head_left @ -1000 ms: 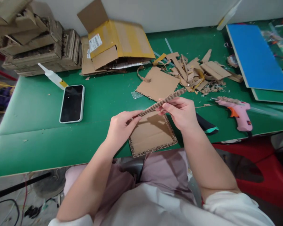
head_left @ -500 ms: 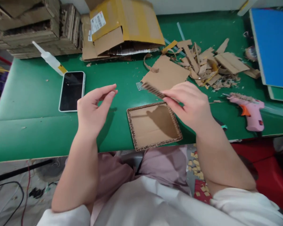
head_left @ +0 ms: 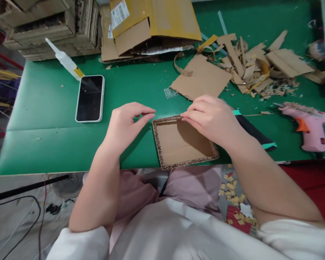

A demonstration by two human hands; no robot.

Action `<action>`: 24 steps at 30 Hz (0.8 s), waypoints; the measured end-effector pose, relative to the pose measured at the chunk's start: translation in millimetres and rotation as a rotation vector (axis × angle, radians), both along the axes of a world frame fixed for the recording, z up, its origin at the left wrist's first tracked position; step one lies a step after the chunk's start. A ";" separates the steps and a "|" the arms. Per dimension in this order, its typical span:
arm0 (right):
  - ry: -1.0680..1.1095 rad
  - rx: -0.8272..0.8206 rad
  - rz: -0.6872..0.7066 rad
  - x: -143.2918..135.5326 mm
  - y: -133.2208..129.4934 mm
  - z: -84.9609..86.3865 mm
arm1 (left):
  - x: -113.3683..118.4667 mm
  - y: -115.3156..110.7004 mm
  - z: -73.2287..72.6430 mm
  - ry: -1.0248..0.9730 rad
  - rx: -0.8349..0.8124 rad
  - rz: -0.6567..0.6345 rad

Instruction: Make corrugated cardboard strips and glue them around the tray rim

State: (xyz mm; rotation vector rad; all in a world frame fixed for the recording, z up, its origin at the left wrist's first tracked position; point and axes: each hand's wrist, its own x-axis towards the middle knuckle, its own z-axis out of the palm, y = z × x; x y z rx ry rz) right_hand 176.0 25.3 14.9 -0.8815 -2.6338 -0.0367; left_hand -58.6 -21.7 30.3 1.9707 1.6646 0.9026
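A shallow cardboard tray [head_left: 188,141] with thick corrugated walls lies near the front edge of the green table. At its back wall, my right hand [head_left: 212,117] is closed in a pinch; its fingertips hide most of what they hold, and the corrugated strip seen earlier cannot be told apart from the wall. My left hand [head_left: 128,124] hovers just left of the tray's back left corner, thumb and forefinger close together with a small gap and nothing between them.
A phone [head_left: 90,98] and a white glue bottle [head_left: 67,64] lie at left. Behind are a cardboard sheet [head_left: 203,76], scraps [head_left: 254,66], an opened box [head_left: 170,23] and stacked cardboard [head_left: 51,32]. A pink glue gun [head_left: 311,126] and a black-and-teal tool [head_left: 254,131] are at right.
My right hand has come down with the strip to the tray's back wall. My left hand has moved right, towards the tray's corner. The camera view has shifted, uncovering more of the black-and-teal tool.
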 end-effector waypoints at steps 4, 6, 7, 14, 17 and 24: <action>0.011 -0.045 -0.009 -0.7 0.9 -1.9 | 6.4 1.0 -5.2 0.076 0.010 -0.122; 0.022 -0.074 -0.021 -1.0 1.1 -3.8 | 7.8 1.8 -7.4 0.101 0.004 -0.127; 0.028 -0.085 -0.028 -1.2 1.1 -4.7 | 7.8 2.2 -8.2 0.109 0.007 -0.122; -0.010 -0.097 -0.041 -3.0 0.8 -8.0 | 5.7 3.2 -9.6 0.113 0.015 -0.129; 0.001 -0.078 -0.049 -3.3 1.0 -9.8 | 6.0 3.6 -10.2 0.122 -0.007 -0.122; 0.028 -0.026 -0.054 -6.3 1.1 -12.4 | 7.9 3.1 -10.3 0.094 -0.027 -0.132</action>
